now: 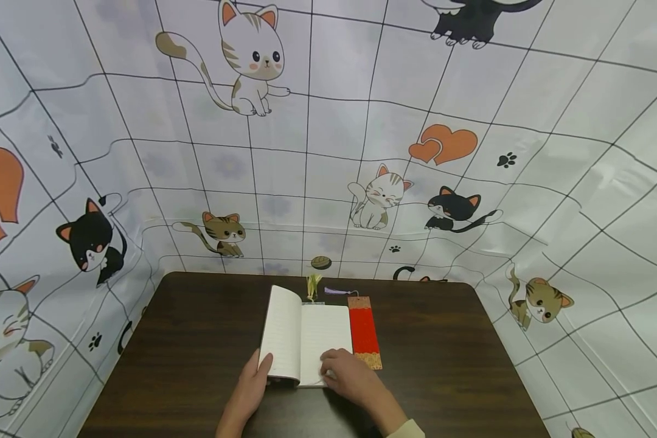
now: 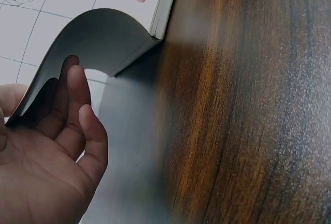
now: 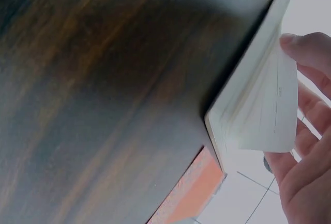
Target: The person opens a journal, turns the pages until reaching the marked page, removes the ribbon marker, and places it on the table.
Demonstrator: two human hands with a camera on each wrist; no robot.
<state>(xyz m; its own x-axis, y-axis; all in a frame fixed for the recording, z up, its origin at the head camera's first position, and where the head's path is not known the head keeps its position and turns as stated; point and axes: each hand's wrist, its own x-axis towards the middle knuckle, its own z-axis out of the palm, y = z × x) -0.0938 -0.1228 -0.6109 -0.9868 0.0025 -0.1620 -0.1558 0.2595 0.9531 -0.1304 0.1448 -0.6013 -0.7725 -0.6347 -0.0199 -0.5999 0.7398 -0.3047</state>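
An open white book (image 1: pixel 306 331) lies in the middle of the dark wooden table (image 1: pixel 186 340). My left hand (image 1: pixel 257 374) grips the book's left side, which stands raised and curved; in the left wrist view the fingers (image 2: pixel 72 105) curl behind the bent cover (image 2: pixel 98 38). My right hand (image 1: pixel 336 365) rests at the lower corner of the right page. In the right wrist view that hand (image 3: pixel 305 131) pinches a single lifted page (image 3: pixel 269 110). A red bookmark (image 1: pixel 364 333) lies flat just right of the book, partly under its edge (image 3: pixel 194 193).
A yellow tassel (image 1: pixel 313 285) and a purple tassel (image 1: pixel 339 291) lie behind the book near the table's far edge. A cat-print cloth backdrop (image 1: pixel 361 152) surrounds the table on three sides. Bare tabletop shows left and right of the book.
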